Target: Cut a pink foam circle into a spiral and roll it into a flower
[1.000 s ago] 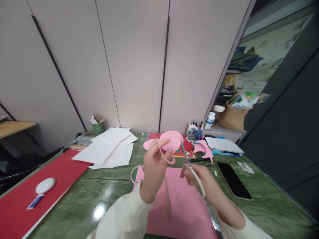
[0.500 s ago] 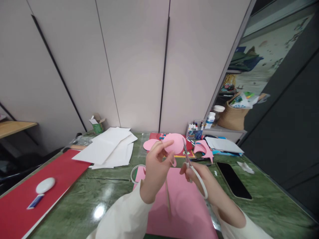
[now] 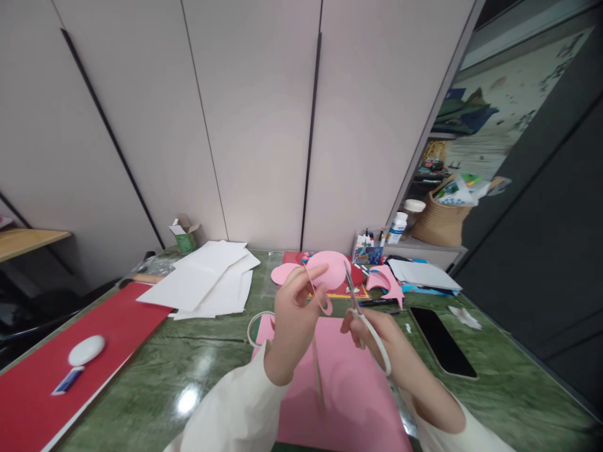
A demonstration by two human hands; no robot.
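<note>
My left hand (image 3: 296,319) is raised above the table, pinching a round pink paper cutout (image 3: 332,268) between thumb and fingers. A thin curled pink strip (image 3: 320,301) hangs from its lower edge. My right hand (image 3: 377,342) grips white-handled scissors (image 3: 362,314), whose blades point up at the right edge of the cutout. Under both hands lies a large pink paper sheet (image 3: 343,383) on the green marble table (image 3: 207,351).
White sheets (image 3: 207,279) are stacked at the back left and a red sheet (image 3: 70,358) carries a white oval object (image 3: 85,349). A black phone (image 3: 440,342) lies at right. Pink scraps (image 3: 386,279), markers and a pen holder (image 3: 368,248) crowd the back; a basket (image 3: 440,220) sits on the shelf.
The cutout has been turned in my left hand and shifted slightly right. The scissors have worked along its edge, and the trimmed strip hangs lower.
</note>
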